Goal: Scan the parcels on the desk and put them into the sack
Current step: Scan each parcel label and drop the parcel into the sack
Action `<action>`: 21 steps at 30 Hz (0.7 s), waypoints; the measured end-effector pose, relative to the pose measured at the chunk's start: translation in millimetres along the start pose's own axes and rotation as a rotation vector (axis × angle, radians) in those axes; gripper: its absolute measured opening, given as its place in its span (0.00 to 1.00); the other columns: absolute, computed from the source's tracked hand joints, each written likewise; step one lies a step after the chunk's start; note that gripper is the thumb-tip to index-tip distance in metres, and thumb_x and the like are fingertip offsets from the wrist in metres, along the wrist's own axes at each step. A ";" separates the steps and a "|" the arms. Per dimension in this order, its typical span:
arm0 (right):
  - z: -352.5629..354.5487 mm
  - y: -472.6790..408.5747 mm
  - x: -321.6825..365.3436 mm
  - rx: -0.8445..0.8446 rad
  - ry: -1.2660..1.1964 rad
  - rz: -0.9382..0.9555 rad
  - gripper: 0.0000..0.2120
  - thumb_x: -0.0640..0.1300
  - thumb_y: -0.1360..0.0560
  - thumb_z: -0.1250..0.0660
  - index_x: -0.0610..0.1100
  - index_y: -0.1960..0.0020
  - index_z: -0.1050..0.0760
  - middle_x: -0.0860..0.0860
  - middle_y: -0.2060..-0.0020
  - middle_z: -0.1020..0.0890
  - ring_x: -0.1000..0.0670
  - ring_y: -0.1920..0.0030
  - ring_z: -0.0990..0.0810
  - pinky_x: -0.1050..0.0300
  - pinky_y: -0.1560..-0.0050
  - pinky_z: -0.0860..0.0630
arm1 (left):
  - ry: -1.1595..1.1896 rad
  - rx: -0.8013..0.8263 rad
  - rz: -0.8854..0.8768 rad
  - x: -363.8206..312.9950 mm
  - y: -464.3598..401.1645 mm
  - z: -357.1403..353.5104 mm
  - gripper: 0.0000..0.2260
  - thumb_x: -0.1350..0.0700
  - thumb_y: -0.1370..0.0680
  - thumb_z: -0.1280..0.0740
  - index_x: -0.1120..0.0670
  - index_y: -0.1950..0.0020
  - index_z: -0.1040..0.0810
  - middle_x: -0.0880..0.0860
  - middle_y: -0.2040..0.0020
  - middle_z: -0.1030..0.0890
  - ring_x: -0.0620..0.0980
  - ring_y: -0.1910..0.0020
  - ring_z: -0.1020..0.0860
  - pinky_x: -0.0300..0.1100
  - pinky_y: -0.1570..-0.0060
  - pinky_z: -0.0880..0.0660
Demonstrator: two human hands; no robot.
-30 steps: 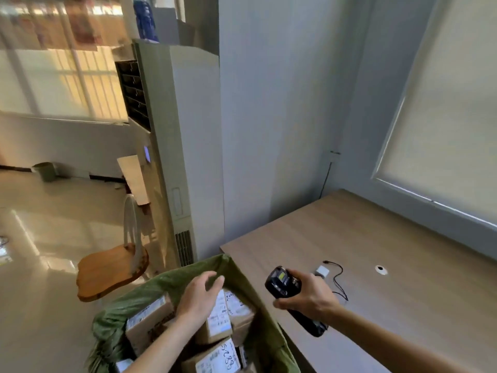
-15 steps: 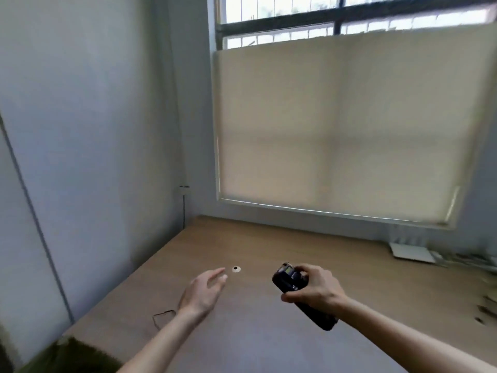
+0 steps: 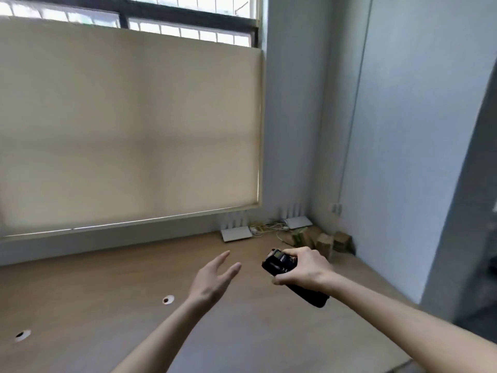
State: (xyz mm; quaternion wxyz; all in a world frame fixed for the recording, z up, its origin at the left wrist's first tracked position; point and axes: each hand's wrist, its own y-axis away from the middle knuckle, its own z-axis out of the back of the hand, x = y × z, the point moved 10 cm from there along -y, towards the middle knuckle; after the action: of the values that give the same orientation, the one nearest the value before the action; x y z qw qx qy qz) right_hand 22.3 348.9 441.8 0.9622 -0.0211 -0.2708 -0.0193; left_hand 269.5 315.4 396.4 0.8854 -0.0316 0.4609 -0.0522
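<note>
Far desk corner: blurry brown parcels (image 3: 326, 242); R hand (image 3: 304, 269) grips scanner (image 3: 279, 265), L hand (image 3: 212, 278) fingers spread.

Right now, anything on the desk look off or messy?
Mostly tidy. The odd spot is the far right corner: loose cables tangle between two routers, and small parcels sit jumbled at angles against the wall. No spill or damage visible.

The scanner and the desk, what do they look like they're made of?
Scanner: seemingly black plastic, with a slight sheen and a small screen on its head; right hand holds it. Desk: probably matte wood-look laminate, going by its even brown grain.
</note>
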 end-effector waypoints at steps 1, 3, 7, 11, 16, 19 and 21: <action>15.0 -3.2 -27.2 -0.011 0.002 -0.028 0.27 0.67 0.45 0.23 0.61 0.48 0.17 0.60 0.59 0.15 0.56 0.54 0.17 0.60 0.59 0.24 | 0.003 0.030 -0.012 -13.6 -10.3 -27.2 0.30 0.36 0.24 0.32 0.45 0.24 0.31 0.49 0.28 0.25 0.49 0.28 0.29 0.44 0.30 0.32; 39.7 -7.8 -78.6 -0.030 0.004 -0.084 0.25 0.68 0.46 0.23 0.61 0.51 0.17 0.59 0.60 0.15 0.55 0.55 0.17 0.61 0.60 0.25 | 0.008 0.081 -0.025 -36.1 -27.7 -74.4 0.32 0.36 0.24 0.32 0.47 0.23 0.32 0.50 0.27 0.26 0.50 0.28 0.29 0.45 0.30 0.33; 78.1 -16.6 -169.1 -0.089 0.011 -0.199 0.25 0.69 0.50 0.26 0.62 0.55 0.19 0.58 0.60 0.14 0.53 0.54 0.16 0.57 0.54 0.19 | -0.011 0.140 -0.051 -70.7 -61.4 -149.6 0.32 0.37 0.23 0.33 0.49 0.22 0.33 0.52 0.26 0.27 0.51 0.27 0.30 0.46 0.29 0.33; 98.1 -31.3 -236.1 -0.116 -0.026 -0.290 0.26 0.70 0.47 0.26 0.62 0.53 0.19 0.58 0.58 0.15 0.52 0.53 0.17 0.54 0.51 0.19 | -0.071 0.194 -0.079 -86.1 -96.4 -209.5 0.31 0.38 0.23 0.33 0.50 0.24 0.31 0.53 0.26 0.27 0.51 0.28 0.30 0.45 0.30 0.32; 100.9 -67.1 -298.5 -0.109 -0.066 -0.369 0.25 0.66 0.41 0.22 0.60 0.46 0.18 0.56 0.54 0.15 0.51 0.51 0.18 0.54 0.49 0.19 | -0.102 0.235 -0.075 -84.2 -151.6 -268.6 0.28 0.37 0.22 0.34 0.51 0.26 0.28 0.53 0.28 0.26 0.51 0.29 0.29 0.44 0.33 0.32; 96.4 -104.0 -333.9 -0.103 -0.090 -0.404 0.28 0.67 0.43 0.22 0.60 0.46 0.18 0.58 0.55 0.15 0.52 0.52 0.18 0.53 0.48 0.18 | -0.088 0.258 -0.070 -80.0 -195.4 -307.5 0.29 0.37 0.22 0.35 0.51 0.26 0.28 0.52 0.28 0.26 0.51 0.30 0.28 0.47 0.31 0.31; 91.2 -134.7 -355.9 -0.080 -0.088 -0.420 0.28 0.67 0.43 0.22 0.60 0.45 0.18 0.58 0.55 0.15 0.53 0.52 0.17 0.52 0.48 0.18 | -0.080 0.270 -0.057 -75.5 -227.8 -334.0 0.29 0.36 0.23 0.35 0.50 0.26 0.28 0.51 0.28 0.26 0.51 0.30 0.28 0.49 0.31 0.31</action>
State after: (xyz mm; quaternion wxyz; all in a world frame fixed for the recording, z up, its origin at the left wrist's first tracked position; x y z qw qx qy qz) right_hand -335.2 228.2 337.8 0.9227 -0.0033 -0.3100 -0.2292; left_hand -61.6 95.9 290.0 0.8975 0.0727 0.4128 -0.1373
